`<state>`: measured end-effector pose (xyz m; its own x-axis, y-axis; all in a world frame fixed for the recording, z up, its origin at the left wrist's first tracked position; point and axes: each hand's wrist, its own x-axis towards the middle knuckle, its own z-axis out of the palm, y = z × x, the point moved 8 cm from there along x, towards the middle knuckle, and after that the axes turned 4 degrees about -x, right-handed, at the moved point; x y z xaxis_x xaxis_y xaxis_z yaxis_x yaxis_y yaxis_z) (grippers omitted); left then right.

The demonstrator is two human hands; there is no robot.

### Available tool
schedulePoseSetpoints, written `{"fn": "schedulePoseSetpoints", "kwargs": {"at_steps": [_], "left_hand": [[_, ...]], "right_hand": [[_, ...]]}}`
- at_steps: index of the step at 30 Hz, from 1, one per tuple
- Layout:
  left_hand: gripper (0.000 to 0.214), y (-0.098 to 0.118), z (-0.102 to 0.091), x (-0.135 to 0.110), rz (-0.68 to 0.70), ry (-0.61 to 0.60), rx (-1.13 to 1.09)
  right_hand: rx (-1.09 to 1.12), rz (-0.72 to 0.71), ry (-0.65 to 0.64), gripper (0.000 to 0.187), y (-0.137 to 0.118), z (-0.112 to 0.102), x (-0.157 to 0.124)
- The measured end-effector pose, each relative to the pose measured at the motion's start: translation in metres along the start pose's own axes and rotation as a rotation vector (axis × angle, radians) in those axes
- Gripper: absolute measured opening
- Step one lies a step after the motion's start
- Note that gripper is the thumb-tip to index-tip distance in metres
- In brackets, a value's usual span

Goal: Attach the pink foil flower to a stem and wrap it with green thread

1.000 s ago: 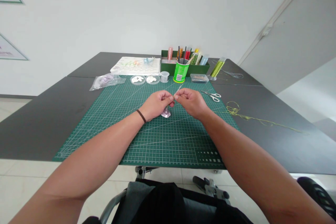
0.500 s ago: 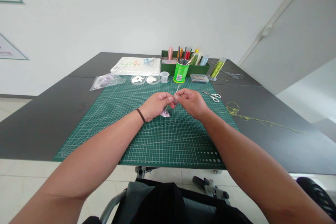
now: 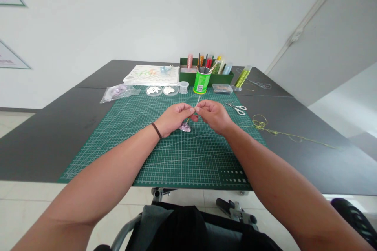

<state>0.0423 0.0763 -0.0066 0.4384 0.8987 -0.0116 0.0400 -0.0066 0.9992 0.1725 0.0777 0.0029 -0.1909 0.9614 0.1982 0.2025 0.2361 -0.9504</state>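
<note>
Above the green cutting mat (image 3: 182,160), both my hands pinch one thin wire stem (image 3: 198,100). My left hand (image 3: 176,117) is closed on its lower part, fingertips near the middle of the stem. Close beside it, my right hand (image 3: 214,114) grips the stem higher up with thumb and forefinger. A pale purple flower (image 3: 185,127) hangs at the stem's lower end, just below my left fingers. The upper tip of the stem sticks out past my hands, pointing away from me. My fingers hide the part between.
White-handled scissors (image 3: 239,109) and tangled yellow-green thread (image 3: 265,127) lie to the right. Behind stand a green can (image 3: 201,82) of sticks, a green box (image 3: 219,80) of thread spools, round dishes (image 3: 170,90) of white pieces, and a plastic bag (image 3: 118,91) at left.
My fingers have shifted very slightly on the stem, and the purple flower shows a little more below my left hand. The whole view has moved a touch; other things stay put.
</note>
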Motion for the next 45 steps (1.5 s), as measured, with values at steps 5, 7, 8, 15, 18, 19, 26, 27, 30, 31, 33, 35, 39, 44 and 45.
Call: {"fn": "schedulePoseSetpoints", "kwargs": {"at_steps": [5,7,8,15,18,19,26,27,30,31,33,35,39,44,45], "left_hand": [[0.021,-0.003,-0.001,0.001,-0.015,0.041,-0.04],[0.021,-0.003,-0.003,0.001,0.009,0.062,0.018],[0.019,-0.002,-0.004,0.001,0.022,0.073,0.056],[0.019,0.003,-0.011,0.0,0.063,0.132,0.153],[0.02,0.004,-0.014,0.0,0.078,0.162,0.168],[0.021,0.004,-0.015,0.0,0.087,0.168,0.172],[0.027,0.0,-0.018,0.002,0.085,0.185,0.144],[0.027,-0.001,-0.017,0.002,0.074,0.184,0.136],[0.026,-0.001,-0.016,0.002,0.047,0.176,0.106],[0.025,-0.001,-0.015,0.002,0.044,0.173,0.099],[0.022,0.0,-0.014,0.002,0.052,0.162,0.094],[0.021,0.001,-0.013,0.002,0.071,0.142,0.096],[0.019,0.003,-0.011,0.002,0.099,0.114,0.106],[0.021,0.002,-0.009,0.002,0.079,0.096,0.136],[0.021,0.001,-0.008,0.002,0.072,0.085,0.141]], "right_hand": [[-0.025,0.007,0.025,0.034,0.001,-0.001,0.0],[-0.045,0.006,0.03,0.033,0.0,-0.001,-0.001],[-0.052,0.005,0.03,0.032,0.0,-0.001,-0.001],[-0.045,0.005,0.034,0.031,-0.001,0.001,-0.001],[-0.064,-0.013,0.055,0.031,0.0,-0.002,-0.001],[-0.067,-0.019,0.059,0.031,-0.001,-0.002,-0.001],[-0.068,-0.047,0.053,0.03,-0.005,-0.001,-0.001],[-0.064,-0.047,0.053,0.03,-0.005,-0.001,-0.001],[-0.05,-0.047,0.051,0.03,-0.005,-0.001,-0.001],[-0.046,-0.046,0.047,0.03,-0.004,-0.001,0.0],[-0.038,-0.047,0.043,0.03,-0.003,-0.001,0.0],[-0.036,-0.051,0.047,0.03,-0.002,-0.001,0.001],[-0.041,-0.054,0.051,0.031,-0.001,-0.002,0.001],[-0.081,-0.049,0.059,0.031,-0.001,-0.002,0.001],[-0.081,-0.048,0.061,0.031,-0.001,-0.002,0.001]]}}
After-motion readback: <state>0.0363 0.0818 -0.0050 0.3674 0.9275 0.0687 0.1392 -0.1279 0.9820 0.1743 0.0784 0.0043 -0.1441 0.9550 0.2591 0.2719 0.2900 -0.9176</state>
